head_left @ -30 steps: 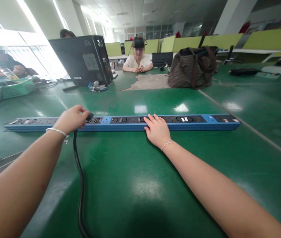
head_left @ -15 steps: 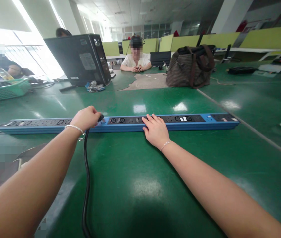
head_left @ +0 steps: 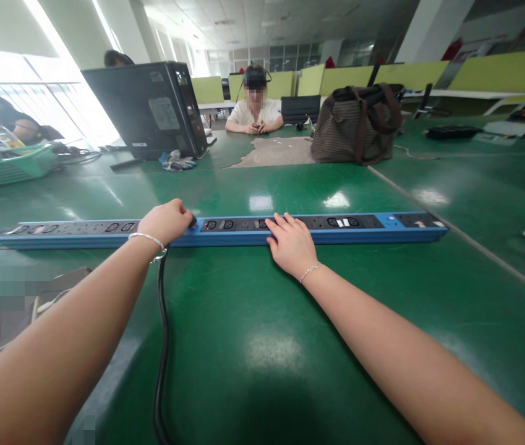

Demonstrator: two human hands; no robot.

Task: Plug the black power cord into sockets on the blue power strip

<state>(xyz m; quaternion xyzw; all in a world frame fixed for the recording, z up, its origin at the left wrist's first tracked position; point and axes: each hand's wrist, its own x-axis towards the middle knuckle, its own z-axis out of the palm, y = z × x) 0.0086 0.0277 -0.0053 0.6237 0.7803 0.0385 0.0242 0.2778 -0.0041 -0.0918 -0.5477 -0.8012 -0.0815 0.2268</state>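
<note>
Blue power strip (head_left: 359,236) lies lengthwise across the green table (head_left: 225,346), in front of both hands. White marks between its right-hand sockets; no lettering legible. Left hand (head_left: 164,221): thumb and fingers closed on a black plug (head_left: 192,221), at a blue socket section left of the strip's middle. Plug mostly hidden by the fingers; depth of seating cannot be told. Black cable (head_left: 164,321) drops from beneath this hand and is cut off at the lower edge. Right hand (head_left: 292,244): fingers slightly apart, laid on the strip, covering some sockets. Beyond: black computer case (head_left: 127,117) with pale label (head_left: 164,114), print too small to read; gloves (head_left: 177,162) beside it; brown bag (head_left: 352,127) to the right. Green basket (head_left: 7,168) cut off at left.
</note>
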